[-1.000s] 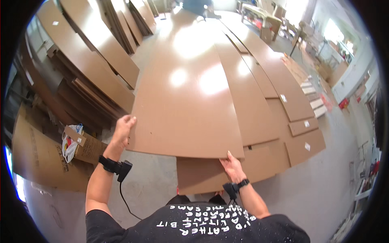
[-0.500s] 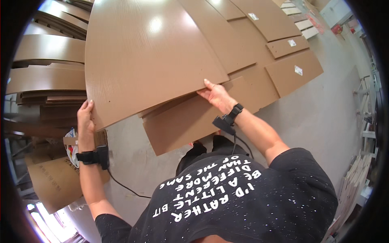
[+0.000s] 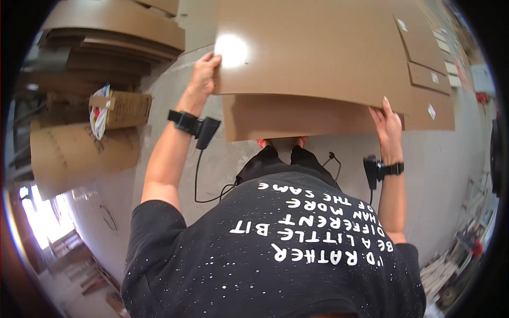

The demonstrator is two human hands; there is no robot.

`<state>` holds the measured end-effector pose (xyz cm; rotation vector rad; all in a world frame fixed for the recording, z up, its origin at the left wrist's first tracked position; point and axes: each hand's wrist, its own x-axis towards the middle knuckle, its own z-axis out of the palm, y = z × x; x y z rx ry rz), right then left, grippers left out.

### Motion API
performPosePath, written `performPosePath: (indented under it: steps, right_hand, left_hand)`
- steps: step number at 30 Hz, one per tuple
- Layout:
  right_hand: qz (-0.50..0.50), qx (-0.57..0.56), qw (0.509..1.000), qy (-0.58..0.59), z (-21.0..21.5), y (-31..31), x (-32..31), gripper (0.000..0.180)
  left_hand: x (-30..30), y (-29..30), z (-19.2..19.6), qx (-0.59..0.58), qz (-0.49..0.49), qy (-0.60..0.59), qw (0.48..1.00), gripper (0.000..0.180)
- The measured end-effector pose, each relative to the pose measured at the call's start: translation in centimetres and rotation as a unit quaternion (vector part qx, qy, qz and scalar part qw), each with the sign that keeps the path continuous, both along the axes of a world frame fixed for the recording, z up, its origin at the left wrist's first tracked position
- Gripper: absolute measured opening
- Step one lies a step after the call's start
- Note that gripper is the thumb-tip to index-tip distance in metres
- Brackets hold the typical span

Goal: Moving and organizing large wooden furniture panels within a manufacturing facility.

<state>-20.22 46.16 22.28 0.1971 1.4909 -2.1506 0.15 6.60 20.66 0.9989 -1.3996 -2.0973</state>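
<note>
Evidently both hands are occupied: the left hand (image 3: 204, 74) pinches the left edge of a brown panel (image 3: 313, 50) just above its near corner, thumb on the upper face; the right hand (image 3: 388, 127) grips the near edge close to the right corner, thumb up, fingertips curling underneath. Left fingers largely hidden.

Key relation: panel lies directly ahead of the hands, spanning the space between them. Near edge runs crosswise, bowed by the lens; body extends forward out of frame, so long axis not confirmed. Both hands touch it; the left reaches farther forward, the right sits nearer the torso.

Beneath, a lower board (image 3: 286, 119) projects toward the person's feet; gap between the two not measurable. Right: labelled boards (image 3: 432, 94). Left: carton (image 3: 130, 110) with a plastic bag (image 3: 98, 123) beside it, stacked boards (image 3: 116, 18) beyond.
</note>
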Motion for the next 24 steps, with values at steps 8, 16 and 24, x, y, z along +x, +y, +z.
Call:
performPosePath:
  steps: [8,16,24]
  right_hand:
    - [-0.009,0.046,0.998,-0.039,-2.2,5.3,0.9,0.027]
    - [-0.077,0.066,0.995,-0.02,-1.5,6.9,1.2,0.028]
    - [-0.073,0.11,0.991,0.004,-1.2,8.0,0.7,0.03]
  left_hand:
    - [-1.2,4.6,-3.6,-0.009,0.008,-0.029,1.0,0.059]
    - [-1.5,6.9,-2.7,-0.021,-0.072,-0.037,0.996,0.042]
    - [-1.7,9.6,-3.1,0.021,-0.008,-0.02,1.0,0.03]
